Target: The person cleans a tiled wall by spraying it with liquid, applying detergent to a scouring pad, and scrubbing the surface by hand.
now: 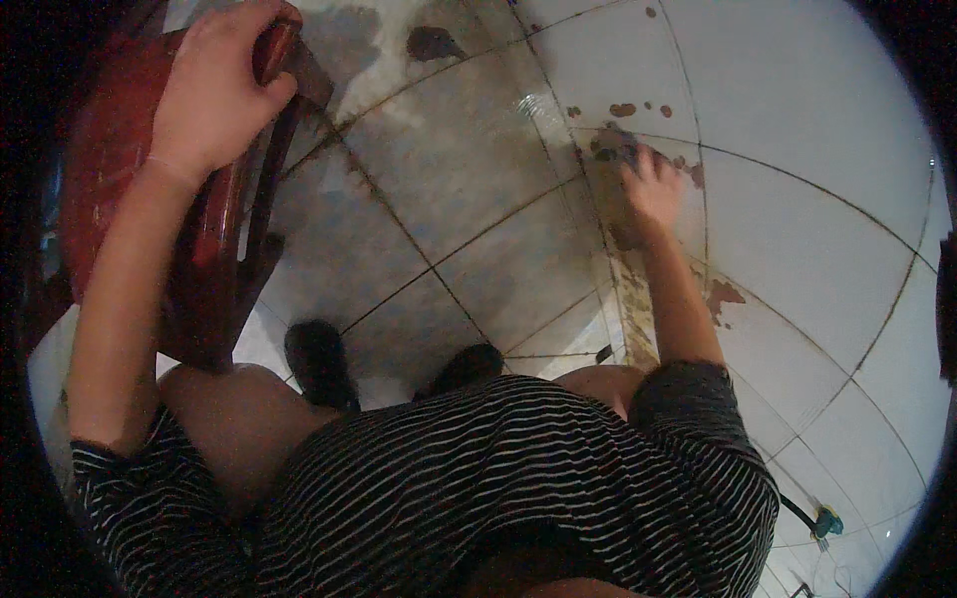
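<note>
At the upper left, my left hand (pixel 224 90) grips the top edge of a dark red wooden piece of furniture (pixel 112 164), perhaps a chair or stool. To the right, my right hand (pixel 654 190) reaches down to the foot of a white tiled wall (pixel 792 149), with its fingers on a dark, crumpled thing (pixel 617 142), possibly a cloth; blur hides its exact kind. Brown patches (pixel 725 295) mark the wall tiles around that hand. A brown-stained strip runs along where wall and floor meet.
Grey floor tiles (pixel 389 247) look wet, with dark grout lines. Near the top lies a dark patch (pixel 434 43). My feet in dark footwear (pixel 321 359) stand below. A green object on a dark stem (pixel 828 521) is at the lower right.
</note>
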{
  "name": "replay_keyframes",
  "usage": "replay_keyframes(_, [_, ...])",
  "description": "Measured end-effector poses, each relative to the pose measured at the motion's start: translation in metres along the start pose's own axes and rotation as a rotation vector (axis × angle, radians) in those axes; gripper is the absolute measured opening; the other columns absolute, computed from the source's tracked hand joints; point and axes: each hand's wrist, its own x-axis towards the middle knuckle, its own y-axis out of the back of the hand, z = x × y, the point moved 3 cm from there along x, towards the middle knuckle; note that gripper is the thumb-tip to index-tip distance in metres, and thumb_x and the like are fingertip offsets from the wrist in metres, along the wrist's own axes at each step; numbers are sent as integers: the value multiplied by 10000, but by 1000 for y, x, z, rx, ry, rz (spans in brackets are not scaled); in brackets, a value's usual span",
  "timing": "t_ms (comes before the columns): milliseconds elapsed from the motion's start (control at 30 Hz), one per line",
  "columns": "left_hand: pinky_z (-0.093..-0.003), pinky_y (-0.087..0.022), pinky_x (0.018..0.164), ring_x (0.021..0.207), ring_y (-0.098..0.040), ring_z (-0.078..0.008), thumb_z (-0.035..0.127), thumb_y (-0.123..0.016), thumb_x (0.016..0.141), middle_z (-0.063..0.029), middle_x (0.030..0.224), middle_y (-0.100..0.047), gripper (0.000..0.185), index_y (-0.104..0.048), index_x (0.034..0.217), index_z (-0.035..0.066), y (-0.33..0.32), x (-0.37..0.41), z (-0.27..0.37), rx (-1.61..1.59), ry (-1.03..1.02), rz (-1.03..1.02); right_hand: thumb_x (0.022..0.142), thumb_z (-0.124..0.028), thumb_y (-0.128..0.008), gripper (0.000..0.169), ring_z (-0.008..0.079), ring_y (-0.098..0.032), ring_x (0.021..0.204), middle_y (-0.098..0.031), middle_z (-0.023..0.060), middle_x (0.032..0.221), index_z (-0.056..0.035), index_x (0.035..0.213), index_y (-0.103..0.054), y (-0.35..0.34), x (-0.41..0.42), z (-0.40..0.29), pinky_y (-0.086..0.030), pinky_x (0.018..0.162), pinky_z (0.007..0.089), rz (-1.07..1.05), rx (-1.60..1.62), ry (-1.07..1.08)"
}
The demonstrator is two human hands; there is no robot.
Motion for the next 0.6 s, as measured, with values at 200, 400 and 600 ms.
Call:
replay_keyframes(200, [-413, -377, 1025, 1114, -514, -343, 127, -677, 691, -135, 1152, -584, 504, -563, 1180, 85, -3, 9, 5, -35, -26, 52, 861, -206, -538, 297, 305, -487, 1116, -515, 71, 1253, -156, 1135, -641, -99, 58, -75, -416, 930, 436, -223, 108, 25])
replay_keyframes(400, [-411, -382, 1011, 1113, -513, -344, 139, -674, 681, -145, 1141, -589, 479, -585, 1147, 69, 0, 6, 1, 10, -36, 117, 824, -186, -578, 258, 323, -502, 1088, -541, 90, 1209, -147, 1056, -684, -8, -9, 4, -440, 848, 458, 0, 195, -155])
replay_keyframes(600, [-410, -386, 1004, 1105, -514, -343, 125, -668, 679, -148, 1132, -592, 478, -588, 1148, 74, 1, 4, 3, -16, -54, 92, 703, -191, -654, 405, 312, -514, 1053, -569, 94, 1206, -194, 1108, -657, 95, -69, 69, -411, 855, 436, 350, -66, -125])
